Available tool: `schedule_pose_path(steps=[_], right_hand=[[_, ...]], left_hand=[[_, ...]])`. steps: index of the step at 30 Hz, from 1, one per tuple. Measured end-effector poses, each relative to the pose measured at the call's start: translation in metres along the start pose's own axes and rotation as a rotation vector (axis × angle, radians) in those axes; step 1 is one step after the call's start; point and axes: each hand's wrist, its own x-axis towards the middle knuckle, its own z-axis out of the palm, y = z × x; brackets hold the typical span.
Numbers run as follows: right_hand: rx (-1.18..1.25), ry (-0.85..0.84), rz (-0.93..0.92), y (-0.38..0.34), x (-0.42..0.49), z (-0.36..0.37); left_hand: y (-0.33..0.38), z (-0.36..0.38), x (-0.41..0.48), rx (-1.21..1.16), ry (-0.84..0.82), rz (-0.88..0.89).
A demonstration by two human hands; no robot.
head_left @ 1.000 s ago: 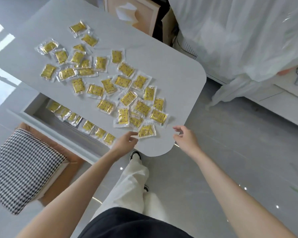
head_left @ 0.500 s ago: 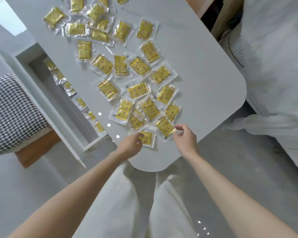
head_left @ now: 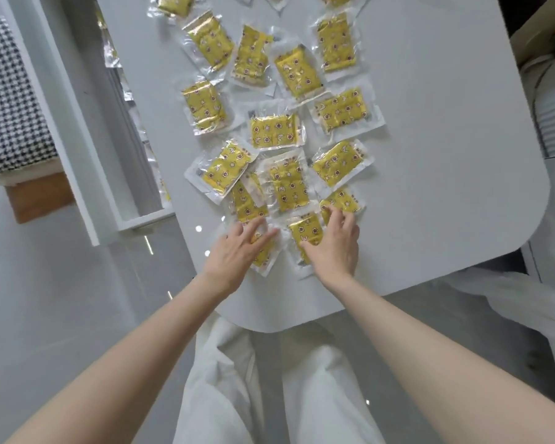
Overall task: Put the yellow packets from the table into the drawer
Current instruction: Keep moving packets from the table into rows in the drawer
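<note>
Several yellow packets (head_left: 277,132) in clear wrappers lie spread over the white table (head_left: 436,174). My left hand (head_left: 237,249) lies with straight fingers on the nearest left packet (head_left: 266,256), close to the table's front edge. My right hand (head_left: 335,241) lies across two packets: its fingertips touch the packet on the right (head_left: 343,198) and its thumb rests on the packet in front (head_left: 305,230). The open white drawer (head_left: 87,129) runs along the table's left side, below the tabletop. A few packets (head_left: 111,54) show inside it, mostly hidden by the tabletop.
A black-and-white houndstooth cushion (head_left: 10,100) sits on a wooden stool (head_left: 39,197) left of the drawer. White fabric (head_left: 526,302) hangs at the right. My legs in white trousers (head_left: 269,389) stand at the table's rounded front edge.
The view has moved closer over the table. Both hands have gone forward from the table's front edge onto the nearest packets.
</note>
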Motion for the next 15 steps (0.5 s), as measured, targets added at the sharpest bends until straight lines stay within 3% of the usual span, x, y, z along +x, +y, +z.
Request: schedule_pose_path(steps=[10,15], right_hand=[[0.240,-0.037,0.008,0.011,0.002,0.004],[0.401,-0.271,0.112,0.027,-0.004,0.009]], left_hand=[[0.001,-0.001,0.013,-0.066,0.087,-0.061],[0.007,-0.004,0.015,0.007,0.152,-0.029]])
